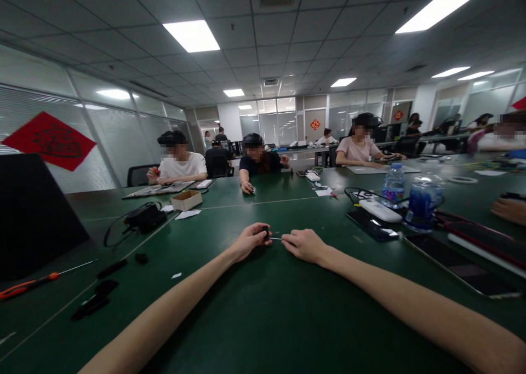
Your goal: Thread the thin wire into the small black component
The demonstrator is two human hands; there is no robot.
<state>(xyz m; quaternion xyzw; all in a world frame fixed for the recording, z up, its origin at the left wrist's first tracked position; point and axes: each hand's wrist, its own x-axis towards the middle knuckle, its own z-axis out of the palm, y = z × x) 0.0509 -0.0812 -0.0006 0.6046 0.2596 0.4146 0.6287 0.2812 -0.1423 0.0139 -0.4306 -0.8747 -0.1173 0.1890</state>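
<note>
Pinching a small black part (266, 232) in closed fingers, the left hand (247, 242) holds its thin metal pin (276, 238) lengthwise over the green table (287, 314), pointing at the right hand (303, 246), whose curled fingers' grip cannot be told.

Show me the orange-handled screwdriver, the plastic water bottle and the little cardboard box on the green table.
Orange-handled screwdriver (28, 286): head view, point on the handle.
Plastic water bottle (393, 190): head view, point on the body.
Cardboard box (186, 200): head view, point on the upper face.
</note>
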